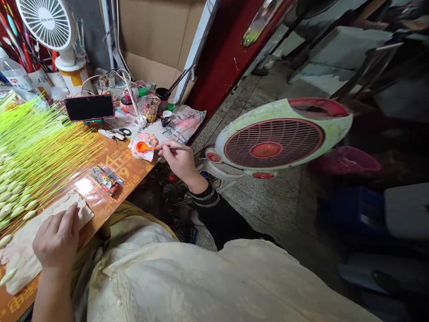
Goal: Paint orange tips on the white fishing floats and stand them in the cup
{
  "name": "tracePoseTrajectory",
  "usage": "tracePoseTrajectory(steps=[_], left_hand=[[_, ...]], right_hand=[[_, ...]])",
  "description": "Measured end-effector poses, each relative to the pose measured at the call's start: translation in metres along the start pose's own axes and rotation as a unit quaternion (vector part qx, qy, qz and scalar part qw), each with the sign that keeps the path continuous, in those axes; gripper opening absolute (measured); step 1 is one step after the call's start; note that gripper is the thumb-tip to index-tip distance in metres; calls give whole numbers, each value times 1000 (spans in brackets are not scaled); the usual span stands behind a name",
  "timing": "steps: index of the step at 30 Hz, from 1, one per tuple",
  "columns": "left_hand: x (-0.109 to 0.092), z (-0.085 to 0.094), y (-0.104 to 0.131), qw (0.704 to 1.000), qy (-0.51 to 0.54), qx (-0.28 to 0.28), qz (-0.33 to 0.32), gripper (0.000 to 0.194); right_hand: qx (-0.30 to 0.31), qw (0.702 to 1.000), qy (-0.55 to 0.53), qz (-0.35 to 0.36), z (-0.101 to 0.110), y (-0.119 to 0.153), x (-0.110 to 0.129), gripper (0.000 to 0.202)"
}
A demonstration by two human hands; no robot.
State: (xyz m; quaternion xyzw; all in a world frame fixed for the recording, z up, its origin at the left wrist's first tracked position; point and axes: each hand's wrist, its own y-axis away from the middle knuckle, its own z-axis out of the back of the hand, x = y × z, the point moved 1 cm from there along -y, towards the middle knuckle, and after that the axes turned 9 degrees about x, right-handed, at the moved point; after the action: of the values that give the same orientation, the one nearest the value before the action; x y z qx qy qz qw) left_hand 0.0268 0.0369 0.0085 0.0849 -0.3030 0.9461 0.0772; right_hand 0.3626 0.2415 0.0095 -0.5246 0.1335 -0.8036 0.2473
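My right hand [177,161] is closed around a thin paintbrush [182,148]. The brush's orange end reaches into a small cup of orange paint [142,146], set on crumpled, stained paper [147,155] at the table's edge. My left hand [56,235] rests palm down on a pale cloth [23,264], its fingers bent and lying on the fabric. Nothing shows between them, though their undersides are hidden. Pale bulb-shaped floats [15,192] with long yellow-green stems [56,156] lie in rows beyond the cloth. One more float [8,277] lies at the cloth's lower left.
A paint-smeared block [105,181], scissors [124,132] and a propped phone [90,108] are on the table [132,172]. Paint jars [151,107] and a white fan [47,22] stand behind. A larger fan [275,143] stands on the floor at right, beside my right arm.
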Motion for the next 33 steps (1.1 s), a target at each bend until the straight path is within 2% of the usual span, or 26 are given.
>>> tracePoseTrajectory(steps=[6, 11, 16, 25, 29, 33], left_hand=[[0, 0, 0, 1000, 7, 2, 0, 28], [1, 0, 0, 1000, 8, 2, -3, 28], [2, 0, 1, 1000, 6, 2, -8, 30], [1, 1, 0, 1000, 14, 7, -1, 28], [-2, 3, 1, 1000, 24, 16, 11, 27], [-4, 5, 4, 999, 31, 28, 17, 25]], right_hand=[[-12, 998, -53, -36, 4, -4, -4, 41], [-25, 991, -117, -53, -8, -2, -9, 48], [-38, 992, -104, -60, -18, 1, -13, 50], [-72, 989, -107, -76, -9, 10, -15, 45], [-97, 980, -155, -75, -11, 20, -12, 40], [-89, 977, -192, -40, -29, 46, -3, 32]])
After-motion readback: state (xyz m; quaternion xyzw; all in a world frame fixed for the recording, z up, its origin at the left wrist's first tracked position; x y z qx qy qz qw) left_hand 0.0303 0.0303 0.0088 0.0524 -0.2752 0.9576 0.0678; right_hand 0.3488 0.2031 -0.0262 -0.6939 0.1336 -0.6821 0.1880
